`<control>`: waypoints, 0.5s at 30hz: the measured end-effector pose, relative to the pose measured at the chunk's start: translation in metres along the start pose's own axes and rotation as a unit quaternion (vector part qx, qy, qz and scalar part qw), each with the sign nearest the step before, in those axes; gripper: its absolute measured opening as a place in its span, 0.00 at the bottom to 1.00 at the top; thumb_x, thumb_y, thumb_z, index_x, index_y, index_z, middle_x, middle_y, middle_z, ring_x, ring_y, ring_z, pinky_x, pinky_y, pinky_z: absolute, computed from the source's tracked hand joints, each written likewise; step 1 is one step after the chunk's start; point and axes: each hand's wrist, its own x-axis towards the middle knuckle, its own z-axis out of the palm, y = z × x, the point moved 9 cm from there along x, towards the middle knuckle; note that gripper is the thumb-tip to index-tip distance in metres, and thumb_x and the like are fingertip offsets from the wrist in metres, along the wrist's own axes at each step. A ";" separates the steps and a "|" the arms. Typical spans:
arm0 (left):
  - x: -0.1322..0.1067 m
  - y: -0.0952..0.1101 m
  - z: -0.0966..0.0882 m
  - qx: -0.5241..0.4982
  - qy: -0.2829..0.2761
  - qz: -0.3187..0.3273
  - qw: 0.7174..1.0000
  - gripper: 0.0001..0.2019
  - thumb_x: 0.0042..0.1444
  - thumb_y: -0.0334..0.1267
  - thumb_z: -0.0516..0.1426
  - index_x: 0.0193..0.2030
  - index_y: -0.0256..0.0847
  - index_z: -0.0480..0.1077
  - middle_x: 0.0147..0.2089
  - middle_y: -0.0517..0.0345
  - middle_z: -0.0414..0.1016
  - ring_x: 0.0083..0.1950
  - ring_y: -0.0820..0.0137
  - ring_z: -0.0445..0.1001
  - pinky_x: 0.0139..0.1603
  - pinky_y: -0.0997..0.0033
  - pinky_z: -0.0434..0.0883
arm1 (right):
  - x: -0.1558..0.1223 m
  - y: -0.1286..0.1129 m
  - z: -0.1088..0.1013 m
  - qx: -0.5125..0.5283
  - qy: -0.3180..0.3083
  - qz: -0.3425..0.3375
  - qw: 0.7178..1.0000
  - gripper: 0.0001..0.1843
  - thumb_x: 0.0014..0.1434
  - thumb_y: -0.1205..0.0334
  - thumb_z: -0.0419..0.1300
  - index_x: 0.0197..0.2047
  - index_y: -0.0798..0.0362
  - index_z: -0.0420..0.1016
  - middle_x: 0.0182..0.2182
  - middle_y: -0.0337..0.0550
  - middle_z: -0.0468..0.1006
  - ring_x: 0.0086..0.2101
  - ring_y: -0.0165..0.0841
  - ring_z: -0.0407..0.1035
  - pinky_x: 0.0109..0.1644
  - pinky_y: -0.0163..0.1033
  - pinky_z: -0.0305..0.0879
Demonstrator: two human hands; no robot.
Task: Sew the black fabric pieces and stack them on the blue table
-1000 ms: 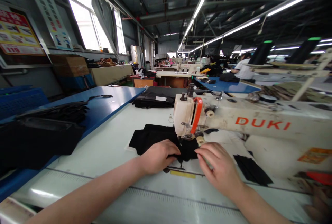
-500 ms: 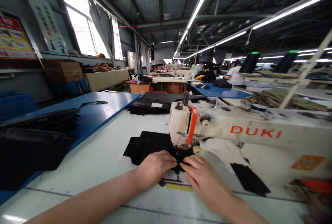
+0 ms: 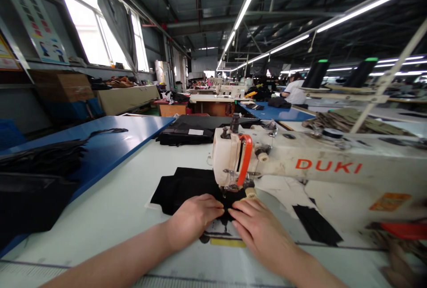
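Note:
A piece of black fabric [image 3: 182, 186] lies flat on the pale sewing table [image 3: 113, 208], its near edge under the head of a white sewing machine [image 3: 300, 163] marked DUKI. My left hand [image 3: 191, 217] rests on the fabric with fingers curled, pressing its near edge just in front of the needle. My right hand [image 3: 258, 230] lies flat beside it, fingers stretched toward the same edge, fingertips almost touching the left hand's. The needle area is partly hidden by the machine head.
A loose black strip [image 3: 316, 225] lies right of my hands. A folded black stack [image 3: 187, 134] sits at the table's far end. Dark bundles [image 3: 36, 177] cover the blue bench [image 3: 116, 139] on the left. A person in white [image 3: 295, 92] works at distant machines.
My hands have drawn closer together at the fabric's near edge in front of the needle; the right hand slid left. The camera has swung slightly, so the whole scene sits further left.

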 end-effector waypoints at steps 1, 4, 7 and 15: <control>0.000 0.000 0.000 0.002 -0.002 0.001 1.000 0.12 0.65 0.32 0.49 0.47 0.37 0.73 0.47 0.52 0.76 0.49 0.66 0.72 0.51 0.68 0.70 | 0.000 0.000 0.000 0.001 0.000 0.001 1.000 0.13 0.63 0.66 0.50 0.45 0.51 0.74 0.41 0.45 0.73 0.43 0.39 0.64 0.51 0.49 0.61; 0.000 0.000 0.002 0.009 -0.012 0.001 1.000 0.12 0.65 0.32 0.48 0.47 0.36 0.73 0.48 0.52 0.76 0.50 0.66 0.72 0.52 0.68 0.69 | 0.000 0.001 0.001 0.000 -0.002 0.004 1.000 0.13 0.63 0.67 0.50 0.45 0.51 0.74 0.41 0.44 0.73 0.43 0.38 0.64 0.51 0.48 0.61; 0.000 0.000 0.002 0.011 -0.014 0.004 1.000 0.12 0.65 0.32 0.49 0.48 0.36 0.72 0.49 0.51 0.76 0.50 0.65 0.72 0.53 0.68 0.69 | -0.001 0.001 0.002 -0.003 -0.002 0.005 1.000 0.13 0.63 0.67 0.50 0.46 0.51 0.73 0.42 0.44 0.73 0.43 0.38 0.64 0.52 0.49 0.60; 0.000 0.002 0.001 0.020 -0.007 0.022 1.000 0.13 0.65 0.32 0.48 0.48 0.36 0.72 0.48 0.51 0.76 0.50 0.65 0.72 0.52 0.67 0.71 | -0.002 0.002 0.005 -0.003 -0.006 0.014 1.000 0.11 0.63 0.67 0.50 0.43 0.52 0.73 0.41 0.44 0.73 0.43 0.38 0.63 0.51 0.48 0.59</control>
